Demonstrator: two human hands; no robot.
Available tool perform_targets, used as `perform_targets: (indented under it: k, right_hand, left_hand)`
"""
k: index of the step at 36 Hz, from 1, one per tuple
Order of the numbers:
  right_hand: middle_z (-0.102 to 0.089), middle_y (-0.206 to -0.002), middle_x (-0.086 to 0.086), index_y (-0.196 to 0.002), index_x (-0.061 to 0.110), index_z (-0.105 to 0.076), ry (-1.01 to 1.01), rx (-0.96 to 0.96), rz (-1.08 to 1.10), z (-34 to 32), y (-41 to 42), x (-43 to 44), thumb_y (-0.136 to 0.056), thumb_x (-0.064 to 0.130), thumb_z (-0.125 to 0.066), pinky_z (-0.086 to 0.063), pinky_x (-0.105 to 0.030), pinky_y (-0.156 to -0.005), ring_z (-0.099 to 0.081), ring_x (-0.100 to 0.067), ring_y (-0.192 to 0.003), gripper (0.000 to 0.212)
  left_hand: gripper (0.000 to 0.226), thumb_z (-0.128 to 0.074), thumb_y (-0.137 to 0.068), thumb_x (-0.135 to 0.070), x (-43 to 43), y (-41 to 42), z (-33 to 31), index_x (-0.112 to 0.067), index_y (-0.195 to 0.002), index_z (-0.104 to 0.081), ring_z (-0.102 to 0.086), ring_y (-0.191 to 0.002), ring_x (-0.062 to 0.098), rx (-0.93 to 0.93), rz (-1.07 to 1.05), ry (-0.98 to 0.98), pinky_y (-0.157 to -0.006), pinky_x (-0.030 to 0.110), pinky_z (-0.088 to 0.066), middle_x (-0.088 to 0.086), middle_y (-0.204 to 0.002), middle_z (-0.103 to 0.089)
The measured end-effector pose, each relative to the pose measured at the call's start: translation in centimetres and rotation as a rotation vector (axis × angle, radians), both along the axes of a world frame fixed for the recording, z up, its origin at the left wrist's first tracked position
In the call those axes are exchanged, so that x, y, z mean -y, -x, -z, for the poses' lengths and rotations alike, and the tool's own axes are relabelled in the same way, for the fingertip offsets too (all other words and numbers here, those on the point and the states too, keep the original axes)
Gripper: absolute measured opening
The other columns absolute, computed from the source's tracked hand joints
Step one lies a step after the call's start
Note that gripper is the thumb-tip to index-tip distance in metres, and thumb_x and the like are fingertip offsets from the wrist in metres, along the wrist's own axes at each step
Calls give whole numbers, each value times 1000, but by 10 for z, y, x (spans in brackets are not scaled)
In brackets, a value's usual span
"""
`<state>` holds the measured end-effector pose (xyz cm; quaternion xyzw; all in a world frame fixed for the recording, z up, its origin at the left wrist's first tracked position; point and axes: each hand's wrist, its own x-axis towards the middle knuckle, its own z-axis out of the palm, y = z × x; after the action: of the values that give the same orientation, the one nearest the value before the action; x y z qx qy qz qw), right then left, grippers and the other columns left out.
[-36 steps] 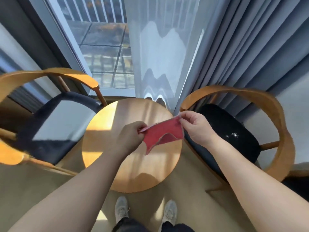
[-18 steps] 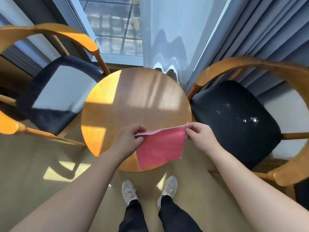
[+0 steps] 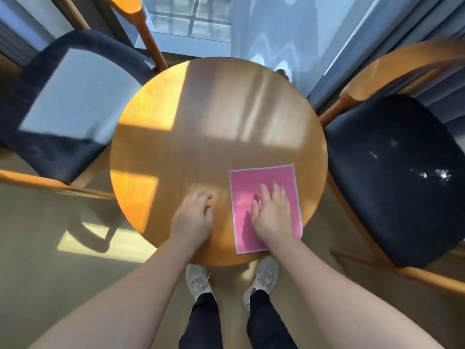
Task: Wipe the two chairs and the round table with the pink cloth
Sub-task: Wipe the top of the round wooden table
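Note:
The pink cloth (image 3: 261, 180) lies spread flat on the near right part of the round wooden table (image 3: 216, 122). My right hand (image 3: 273, 214) presses flat on the cloth with straight fingers. My left hand (image 3: 193, 217) hovers or rests at the table's near edge, left of the cloth, fingers loosely curled and holding nothing. A wooden chair with a dark seat (image 3: 63, 104) stands left of the table. A second such chair (image 3: 400, 177) stands to the right, with small white specks on its seat.
A window and sheer curtain (image 3: 264, 28) lie beyond the table, with grey drapes (image 3: 415, 34) at the far right. My shoes (image 3: 198, 280) stand on the beige floor just under the table's near edge.
The cloth, held stretched between both hands above the table's edge, now lies flat on the table. My left hand has let go; my right hand presses on it. The view tipped further down.

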<state>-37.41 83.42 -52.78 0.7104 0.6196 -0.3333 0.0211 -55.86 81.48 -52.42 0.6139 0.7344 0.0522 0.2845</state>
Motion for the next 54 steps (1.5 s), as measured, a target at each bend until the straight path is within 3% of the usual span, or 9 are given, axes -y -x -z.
perform_targets:
  k: [6, 12, 14, 21, 25, 30, 43, 47, 54]
  right_hand:
    - [10, -161, -21, -157, 14, -1, -23, 225, 0, 62, 14, -2, -101, 50, -21, 9, -52, -119, 15, -36, -148, 69]
    - [-17, -159, -22, -153, 9, -21, -50, 231, -94, 78, -3, 57, -96, 51, -22, -1, -51, -119, -9, -39, -148, 70]
    - [-18, -159, -21, -152, 8, -25, -23, 258, -77, 77, -16, 67, -95, 52, -22, -5, -52, -119, -11, -39, -148, 72]
    - [8, -162, -19, -156, 14, 0, -33, 328, 100, 78, -38, 13, -97, 51, -21, 4, -53, -120, 13, -35, -149, 73]
    - [9, -162, -18, -156, 16, 3, -91, 387, 60, 84, -52, -35, -99, 52, -20, 5, -53, -120, 11, -36, -149, 71]
    - [14, -162, -14, -155, 19, 10, -134, 436, -28, 87, -52, -78, -98, 57, -11, 7, -50, -120, 14, -34, -149, 72]
    - [4, -164, -12, -157, 20, -5, -232, 351, -313, 89, -16, -122, -92, 59, -13, 5, -52, -120, 7, -35, -150, 77]
    - [5, -163, -12, -157, 21, -2, -210, 338, -432, 86, -3, -92, -92, 60, -11, 5, -49, -121, 8, -34, -150, 76]
    - [-11, -162, -15, -154, 12, -21, -236, 204, -498, 88, 25, 15, -97, 50, -27, -5, -54, -120, -7, -38, -149, 69]
  left_hand:
    - [49, -50, -91, -20, 1, 24, 48, -7, -138, -45, -25, -141, 27, -120, 128, -55, -116, 35, -13, 12, -150, -35]
    - [58, -36, -87, -30, 7, 42, 75, -2, -137, -45, -33, -136, 32, -163, 245, -83, -114, 34, -9, 17, -145, -41]
    - [56, -36, -87, -29, 9, 44, 77, 0, -133, -48, -35, -134, 33, -143, 213, -140, -114, 37, -11, 19, -142, -44]
    - [63, -32, -86, -35, 30, 72, 80, 4, -134, -45, -29, -138, 32, -175, -96, -136, -116, 41, -13, 18, -147, -37]
    - [68, -28, -86, -40, 36, 81, 84, -3, -143, -36, -15, -144, 21, -188, -117, -101, -116, 32, -6, 8, -156, -23]
    - [66, -30, -85, -37, 35, 82, 88, -3, -141, -40, -20, -142, 21, -211, -109, -153, -115, 32, -9, 9, -153, -29]
    - [61, -36, -84, -31, 36, 85, 97, 0, -135, -48, -29, -139, 24, -246, -82, -236, -117, 37, -15, 14, -146, -41]
    - [61, -36, -83, -31, 37, 85, 96, -1, -135, -48, -28, -139, 23, -239, -96, -244, -116, 39, -18, 13, -147, -40]
    - [63, -34, -83, -32, 37, 85, 95, -2, -137, -45, -25, -141, 21, -225, -98, -207, -117, 38, -16, 12, -149, -37]
